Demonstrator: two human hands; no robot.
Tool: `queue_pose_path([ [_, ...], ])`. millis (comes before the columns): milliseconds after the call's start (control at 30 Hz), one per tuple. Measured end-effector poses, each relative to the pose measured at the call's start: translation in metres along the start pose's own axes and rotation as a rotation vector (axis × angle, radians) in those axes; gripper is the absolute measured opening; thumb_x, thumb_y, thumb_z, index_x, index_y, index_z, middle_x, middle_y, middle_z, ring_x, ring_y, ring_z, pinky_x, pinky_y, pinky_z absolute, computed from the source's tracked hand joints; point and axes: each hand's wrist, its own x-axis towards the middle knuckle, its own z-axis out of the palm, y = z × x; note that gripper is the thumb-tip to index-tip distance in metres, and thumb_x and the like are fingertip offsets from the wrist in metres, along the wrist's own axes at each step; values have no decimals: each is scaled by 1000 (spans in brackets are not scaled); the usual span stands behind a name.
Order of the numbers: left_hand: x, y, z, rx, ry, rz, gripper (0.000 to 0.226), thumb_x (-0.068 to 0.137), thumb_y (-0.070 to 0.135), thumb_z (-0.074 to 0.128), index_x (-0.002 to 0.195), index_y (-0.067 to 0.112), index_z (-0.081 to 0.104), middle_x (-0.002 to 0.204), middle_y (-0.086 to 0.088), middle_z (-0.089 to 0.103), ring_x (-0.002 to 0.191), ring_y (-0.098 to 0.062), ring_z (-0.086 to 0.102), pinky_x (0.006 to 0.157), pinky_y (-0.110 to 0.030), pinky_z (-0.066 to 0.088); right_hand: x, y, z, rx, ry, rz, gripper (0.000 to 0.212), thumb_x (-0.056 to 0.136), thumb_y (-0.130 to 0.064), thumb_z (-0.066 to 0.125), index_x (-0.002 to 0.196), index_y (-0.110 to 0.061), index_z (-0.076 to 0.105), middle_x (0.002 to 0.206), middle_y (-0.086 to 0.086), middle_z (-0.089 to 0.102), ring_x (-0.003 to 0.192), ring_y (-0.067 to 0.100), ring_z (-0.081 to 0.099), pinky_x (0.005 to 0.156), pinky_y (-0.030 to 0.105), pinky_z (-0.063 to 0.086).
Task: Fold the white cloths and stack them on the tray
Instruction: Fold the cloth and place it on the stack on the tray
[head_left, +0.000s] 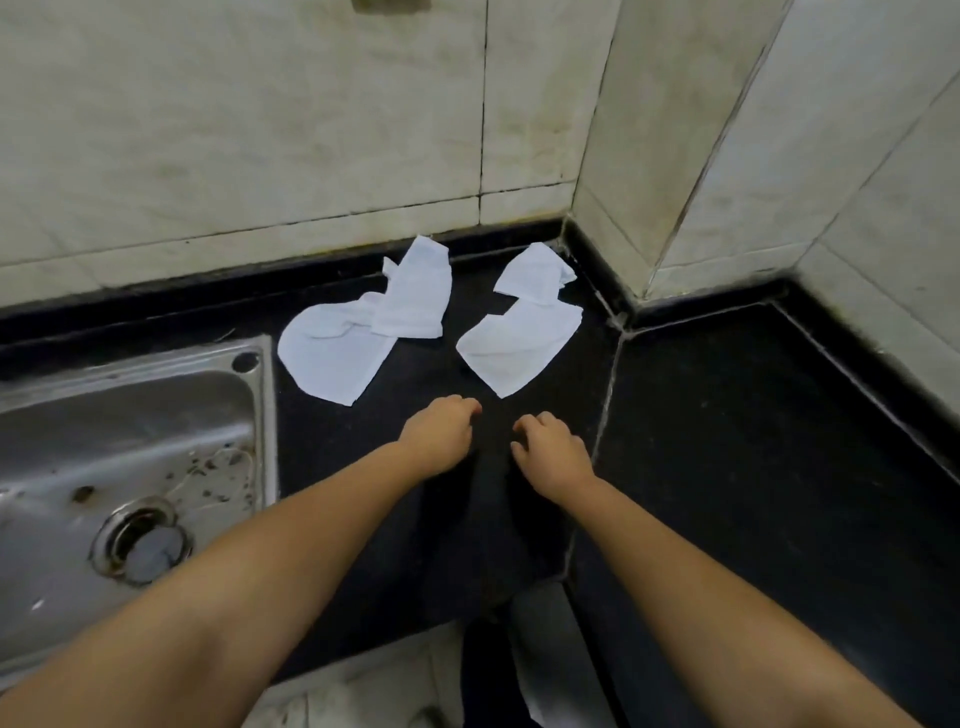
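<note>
Both bare forearms reach in from the counter's front edge; the left hand (441, 436) and right hand (550, 449) hover low over the black stone counter (727, 441), fingers loosely curled, grasping nothing. Just beyond them lie four crumpled white cloths: a left pair (332, 353) (415, 296) and a right pair (519, 348) (535, 273), each pair overlapping, running toward the tiled back wall (260, 130). No tray is in view. Likely best: drag one cloth forward, flatten it, then fold. Open counter lies right; the steel sink (130, 431) borders left.
</note>
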Motion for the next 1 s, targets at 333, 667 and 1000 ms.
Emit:
queue_pose_path([
  [333,101,-14,4,323,-67,94,46,93,10,44,138,16,38,131,-11,42,121,-27,41,91,-35,42,106,11,18,-96,108,-126,32,91,-30,56,117,-12,56,118,9,54,112,28,50,87,37,41],
  [667,94,-30,6,489,101,167,20,92,18,48,107,12,60,113,-9,49,104,-27,47,77,-34,36,72,0,-18,384,161,-106,8,94,-15,48,88,-11,49,81,7,57,74,19,52,70,30,40],
  [1000,43,-39,-38,12,431,305,27,86,26,51,82,6,69,86,-11,62,79,-30,58,70,-39,45,2,17,-93,766,619,50,15,97,-17,46,106,-17,58,82,-10,56,70,0,50,62,9,39],
])
